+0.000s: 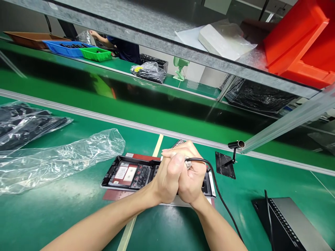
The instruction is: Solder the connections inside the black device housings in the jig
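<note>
Head view, room: a grey shelf (146, 17) holding a red bin (290, 42) spans above you; a co-worker (128, 50) is beyond.
Green surface (86, 216): a clear bag (86, 153) lies left of your black plastic housing (146, 174).
Hands: your left hand (167, 177) and right hand (193, 179) press together above the housing, fingers closed around a mostly hidden corded object (188, 164).
Black cable (215, 184): trails rightward; a snag could jerk your grip, or pressing too hard might mark the housing.
</note>
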Available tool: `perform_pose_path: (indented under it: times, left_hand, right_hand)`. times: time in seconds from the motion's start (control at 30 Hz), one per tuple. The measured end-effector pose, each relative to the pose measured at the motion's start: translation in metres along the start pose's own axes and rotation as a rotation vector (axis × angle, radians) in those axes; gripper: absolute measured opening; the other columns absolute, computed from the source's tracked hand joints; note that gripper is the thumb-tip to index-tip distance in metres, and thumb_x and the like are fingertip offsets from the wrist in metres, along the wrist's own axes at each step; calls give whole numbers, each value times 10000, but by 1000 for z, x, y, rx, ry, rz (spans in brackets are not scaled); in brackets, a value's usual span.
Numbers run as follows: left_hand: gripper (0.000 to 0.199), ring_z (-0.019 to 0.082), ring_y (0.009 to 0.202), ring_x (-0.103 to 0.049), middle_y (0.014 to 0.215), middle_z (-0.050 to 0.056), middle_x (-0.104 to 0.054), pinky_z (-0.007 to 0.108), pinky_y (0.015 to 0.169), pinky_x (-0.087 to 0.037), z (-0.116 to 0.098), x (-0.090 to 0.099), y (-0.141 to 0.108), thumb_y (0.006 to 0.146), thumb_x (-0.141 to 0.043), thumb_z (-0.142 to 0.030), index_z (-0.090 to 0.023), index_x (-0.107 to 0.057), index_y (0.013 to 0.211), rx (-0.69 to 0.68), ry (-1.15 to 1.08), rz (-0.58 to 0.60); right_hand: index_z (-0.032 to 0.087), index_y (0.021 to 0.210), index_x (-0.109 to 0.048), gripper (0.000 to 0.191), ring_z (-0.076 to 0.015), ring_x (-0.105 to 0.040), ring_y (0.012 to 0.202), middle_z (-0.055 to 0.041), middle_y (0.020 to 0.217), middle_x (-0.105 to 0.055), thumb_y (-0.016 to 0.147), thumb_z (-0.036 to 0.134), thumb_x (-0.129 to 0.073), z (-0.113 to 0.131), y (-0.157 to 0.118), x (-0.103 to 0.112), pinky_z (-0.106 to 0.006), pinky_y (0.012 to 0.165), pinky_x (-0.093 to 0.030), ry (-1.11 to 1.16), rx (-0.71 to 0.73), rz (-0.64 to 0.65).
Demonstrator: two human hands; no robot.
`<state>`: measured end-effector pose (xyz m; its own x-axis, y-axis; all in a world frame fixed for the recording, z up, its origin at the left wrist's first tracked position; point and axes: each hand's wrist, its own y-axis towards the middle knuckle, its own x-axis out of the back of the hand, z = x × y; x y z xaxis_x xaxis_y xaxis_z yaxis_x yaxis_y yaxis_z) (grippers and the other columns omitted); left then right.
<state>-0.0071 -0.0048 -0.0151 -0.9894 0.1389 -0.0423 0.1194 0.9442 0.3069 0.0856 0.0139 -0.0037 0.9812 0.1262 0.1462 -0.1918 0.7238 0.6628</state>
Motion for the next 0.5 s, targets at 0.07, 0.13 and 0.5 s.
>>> perform_pose_path:
  times: [0.07,0.13,0.5]
  left_hand:
    - [506,223,817,-585,835,56,-599,398,820,-525,-3,0,0,1025,-262,-536,-213,-576,793,-48,32,17]
    - [511,226,834,-601,835,58,-616,400,832,-518,-6,0,1,1037,-255,-516,-207,-587,801,-82,57,38]
    - [672,193,757,-569,753,47,-600,362,778,-474,-23,8,7,1034,-104,-639,-202,-506,719,-134,153,103]
  right_hand:
    - [232,951,-769,183,-205,-671,840,-63,916,-727,931,259,-589,2,0,0,-364,732,-560,15,-2,8]
    - [233,961,-769,182,-200,-673,844,-61,929,-718,932,233,-589,3,1,1,-369,747,-555,19,2,16]
    - [248,1067,-784,270,-267,-571,1290,-92,1343,-618,997,277,-525,6,6,8,-474,1030,-522,-79,-29,72]
